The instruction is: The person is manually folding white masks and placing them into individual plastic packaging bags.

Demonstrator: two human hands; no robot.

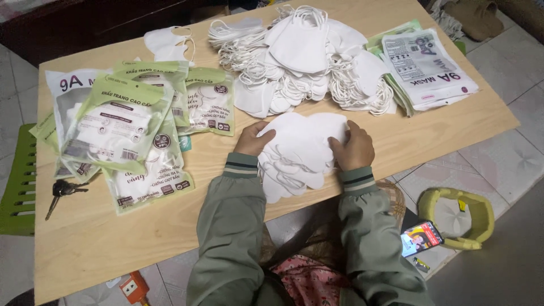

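Observation:
My left hand [253, 140] and my right hand [354, 148] grip the two sides of a small stack of white face masks [297, 150] lying on the wooden table [430, 127] near its front edge. A large loose heap of white masks with ear loops [300, 62] lies just beyond the stack. To the left, several filled green-and-clear mask packets [127, 127] overlap each other. A pile of flat empty packets [425, 68] sits at the right of the heap.
A bunch of keys [62, 191] lies at the table's left edge. A green plastic stool [17, 187] stands left of the table. On the tiled floor to the right are a lit phone [420, 238] and a yellow ring-shaped object [460, 218]. An orange power socket [131, 288] lies below.

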